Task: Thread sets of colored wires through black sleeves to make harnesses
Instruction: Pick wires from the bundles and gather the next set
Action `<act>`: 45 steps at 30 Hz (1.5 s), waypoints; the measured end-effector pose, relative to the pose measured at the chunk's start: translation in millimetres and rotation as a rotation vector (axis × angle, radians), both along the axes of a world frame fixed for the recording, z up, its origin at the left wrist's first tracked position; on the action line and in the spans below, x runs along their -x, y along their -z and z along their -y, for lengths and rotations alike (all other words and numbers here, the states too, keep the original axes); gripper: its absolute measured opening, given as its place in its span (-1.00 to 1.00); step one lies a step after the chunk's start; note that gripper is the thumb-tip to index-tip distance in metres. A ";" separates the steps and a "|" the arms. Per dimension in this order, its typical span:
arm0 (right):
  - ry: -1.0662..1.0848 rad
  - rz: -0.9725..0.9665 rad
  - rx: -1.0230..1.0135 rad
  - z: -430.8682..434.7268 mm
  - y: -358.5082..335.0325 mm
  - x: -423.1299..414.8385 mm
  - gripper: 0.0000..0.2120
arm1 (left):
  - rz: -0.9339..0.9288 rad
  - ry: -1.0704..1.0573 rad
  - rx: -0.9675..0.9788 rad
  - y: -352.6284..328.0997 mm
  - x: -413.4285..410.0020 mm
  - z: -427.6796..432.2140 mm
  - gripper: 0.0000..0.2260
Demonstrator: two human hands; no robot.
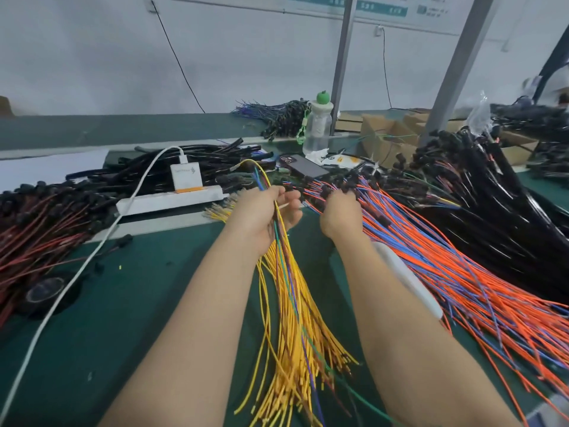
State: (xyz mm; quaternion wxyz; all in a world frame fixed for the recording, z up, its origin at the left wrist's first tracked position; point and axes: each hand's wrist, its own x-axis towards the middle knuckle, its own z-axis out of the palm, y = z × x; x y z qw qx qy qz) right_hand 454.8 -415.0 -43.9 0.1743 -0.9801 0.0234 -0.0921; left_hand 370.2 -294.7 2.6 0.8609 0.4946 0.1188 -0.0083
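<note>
My left hand (261, 214) grips a small set of coloured wires (261, 177) (yellow, green, blue) that arch up beyond its fingers and trail down past the wrist. Below it a thick bundle of yellow wires (295, 328) fans out on the green table towards me. My right hand (341, 211) reaches into the pile of orange and blue wires (446, 266) with black end pieces; its fingertips are buried in the pile. Loose black sleeves (197, 161) lie heaped behind the left hand.
A white power strip (172, 200) with a charger and white cable (61, 300) crosses the left side. Red wires (37, 229) pile at far left, black harnesses (498, 192) at right. A phone (303, 166), a bottle (317, 127), a tape roll (43, 292) and cardboard boxes (385, 134) stand around.
</note>
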 end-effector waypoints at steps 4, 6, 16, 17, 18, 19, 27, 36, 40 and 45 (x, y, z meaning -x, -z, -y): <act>-0.285 0.245 -0.483 -34.3 -45.4 12.6 -0.81 | 0.078 -0.165 -0.516 20.7 -11.7 2.1 -0.84; -0.468 0.222 -0.769 -56.5 -68.5 24.8 -0.89 | 0.157 -0.244 -0.526 24.2 -12.4 2.7 -0.84; -0.501 -0.117 -0.296 -61.9 -74.8 60.7 -0.56 | 0.325 -0.435 -0.043 -8.9 -6.0 -54.2 -0.76; -0.548 -0.210 -0.221 -56.9 -70.8 68.1 -0.55 | 0.322 -0.458 0.013 -14.9 -3.6 -65.7 -0.76; -0.587 -0.256 -0.208 -56.1 -67.6 75.9 -0.58 | 0.320 -0.475 0.044 -19.5 -1.0 -76.2 -0.77; -0.605 -0.243 -0.256 -58.2 -64.6 80.6 -0.62 | 0.315 -0.480 0.058 -22.3 0.0 -83.1 -0.79; -0.581 0.094 -0.286 -135.0 -76.1 109.3 -0.71 | 0.241 -0.383 -0.231 -17.6 33.0 -101.6 -0.78; -0.698 -0.433 -1.620 -160.2 -93.9 139.7 -0.64 | 0.271 -0.058 -0.610 -63.0 78.3 -130.5 -0.65; -0.523 -0.149 -1.994 -154.6 -122.4 128.2 -0.62 | 0.260 0.222 -0.572 -48.9 100.7 -111.9 -0.62; -0.535 -0.004 -2.280 -123.5 -137.9 111.5 -0.60 | 0.281 0.352 -0.519 -29.6 120.7 -120.3 -0.62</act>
